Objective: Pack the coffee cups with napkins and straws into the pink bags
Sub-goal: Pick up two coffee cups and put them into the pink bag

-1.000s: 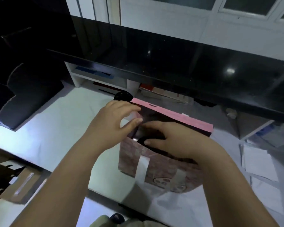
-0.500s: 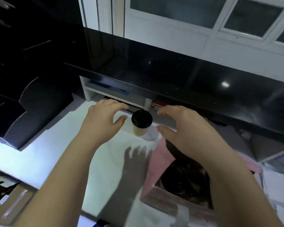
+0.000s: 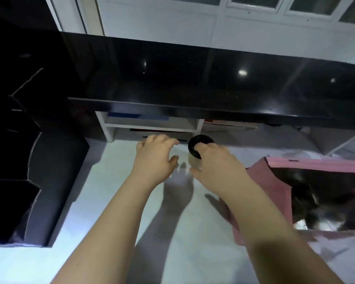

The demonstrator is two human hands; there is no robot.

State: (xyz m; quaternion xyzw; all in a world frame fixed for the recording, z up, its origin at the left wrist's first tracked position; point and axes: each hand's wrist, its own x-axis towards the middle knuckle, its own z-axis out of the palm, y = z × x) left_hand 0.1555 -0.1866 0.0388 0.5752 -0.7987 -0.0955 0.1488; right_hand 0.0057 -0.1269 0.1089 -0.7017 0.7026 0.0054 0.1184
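Note:
A paper coffee cup point(image 3: 194, 160) with a black lid point(image 3: 199, 142) stands on the white surface near the back. My right hand point(image 3: 215, 162) wraps round it, fingers over the lid and thumb at the cup's side. My left hand point(image 3: 155, 157) hovers just left of the cup with relaxed, slightly curled fingers and holds nothing. An open pink bag point(image 3: 275, 193) lies at the right with dark contents inside; what they are is blurred. No napkins or straws show.
A glossy black counter point(image 3: 193, 85) overhangs the back. Under it sits a white shelf unit point(image 3: 152, 125) with papers. Dark boxes point(image 3: 29, 181) crowd the left side. The white work surface point(image 3: 111, 232) spreads in front.
Both hands left the pink bag and reached forward to the cup. My right hand has now closed round the cup; the bag has shifted to the right of the view.

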